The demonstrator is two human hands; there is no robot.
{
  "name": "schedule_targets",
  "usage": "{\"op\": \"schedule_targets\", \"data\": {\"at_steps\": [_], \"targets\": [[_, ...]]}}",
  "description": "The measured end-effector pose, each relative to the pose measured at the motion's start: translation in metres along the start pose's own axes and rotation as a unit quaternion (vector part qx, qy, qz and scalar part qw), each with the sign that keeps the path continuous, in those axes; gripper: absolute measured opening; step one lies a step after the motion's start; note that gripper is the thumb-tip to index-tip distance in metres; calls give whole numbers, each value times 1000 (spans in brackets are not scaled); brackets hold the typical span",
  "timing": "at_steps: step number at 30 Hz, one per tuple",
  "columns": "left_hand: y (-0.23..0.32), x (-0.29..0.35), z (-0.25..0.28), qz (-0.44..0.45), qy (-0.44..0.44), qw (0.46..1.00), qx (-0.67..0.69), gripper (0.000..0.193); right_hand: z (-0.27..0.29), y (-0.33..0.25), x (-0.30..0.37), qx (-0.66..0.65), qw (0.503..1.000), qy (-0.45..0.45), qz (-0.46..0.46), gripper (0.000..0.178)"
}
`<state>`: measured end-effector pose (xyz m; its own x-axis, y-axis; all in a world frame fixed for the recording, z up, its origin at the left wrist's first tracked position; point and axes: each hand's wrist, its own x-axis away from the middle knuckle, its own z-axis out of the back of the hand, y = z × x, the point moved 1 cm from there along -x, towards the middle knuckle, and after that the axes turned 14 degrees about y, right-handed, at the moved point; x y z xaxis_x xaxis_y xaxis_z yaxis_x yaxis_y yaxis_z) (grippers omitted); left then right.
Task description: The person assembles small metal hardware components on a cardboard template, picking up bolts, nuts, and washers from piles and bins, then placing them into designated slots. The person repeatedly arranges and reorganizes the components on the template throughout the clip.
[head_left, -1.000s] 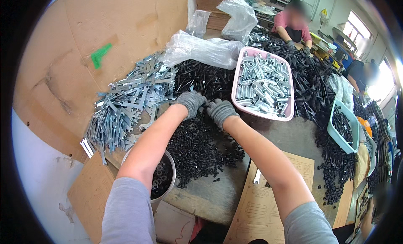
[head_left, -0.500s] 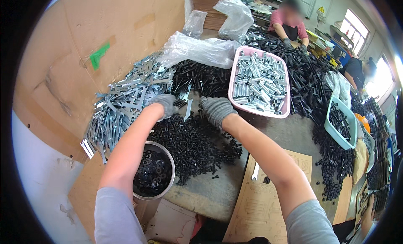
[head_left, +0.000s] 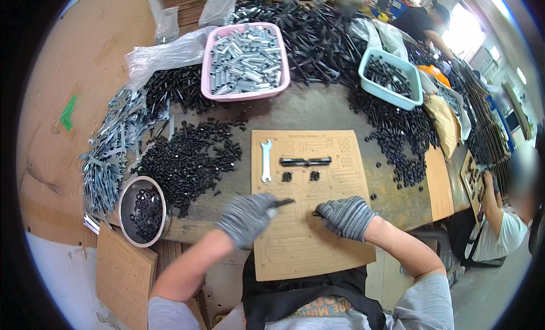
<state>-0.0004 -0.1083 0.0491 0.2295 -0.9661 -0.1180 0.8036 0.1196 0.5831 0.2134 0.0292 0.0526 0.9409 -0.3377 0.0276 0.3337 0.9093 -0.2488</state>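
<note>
In front of me lies a brown cardboard sheet (head_left: 312, 245) with printed outlines. A silver open-end wrench (head_left: 265, 161) rests on its upper left. Beside that are a row of black rod-like parts (head_left: 305, 161) and, below them, two small black pieces (head_left: 287, 176). My left hand (head_left: 245, 219), in a grey knit glove, is closed over the sheet's left edge with black bolts (head_left: 284, 202) sticking out of its fingertips. My gloved right hand (head_left: 347, 217) pinches a small dark part (head_left: 317, 213) over the sheet; its kind is mostly hidden by the fingers.
Left stand a metal bowl (head_left: 162, 216) of black washers, a heap of black bolts (head_left: 190, 165) and piled wrenches (head_left: 108, 160). Behind are a pink tub (head_left: 207, 83) of silver tubes and a teal basket (head_left: 417, 94). Black nuts (head_left: 406, 160) lie right. Co-workers sit around.
Both hands have come back from the bolt heap and wrench pile to over the cardboard sheet. The view has swung right and down, showing the whole sheet.
</note>
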Motion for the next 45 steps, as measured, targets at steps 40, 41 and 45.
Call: {"op": "schedule_targets", "data": {"at_steps": [40,41,45], "targets": [[47,-109,-78,-4,92,995,-49,26,-10,108,31,-135,919,294,-225,23],[38,-105,-73,8,101,993,-57,23,-11,103,26,-125,928,307,-172,22],[34,-83,-80,14,75,994,-76,24,-23,74,-9,-70,961,239,-121,21]]}}
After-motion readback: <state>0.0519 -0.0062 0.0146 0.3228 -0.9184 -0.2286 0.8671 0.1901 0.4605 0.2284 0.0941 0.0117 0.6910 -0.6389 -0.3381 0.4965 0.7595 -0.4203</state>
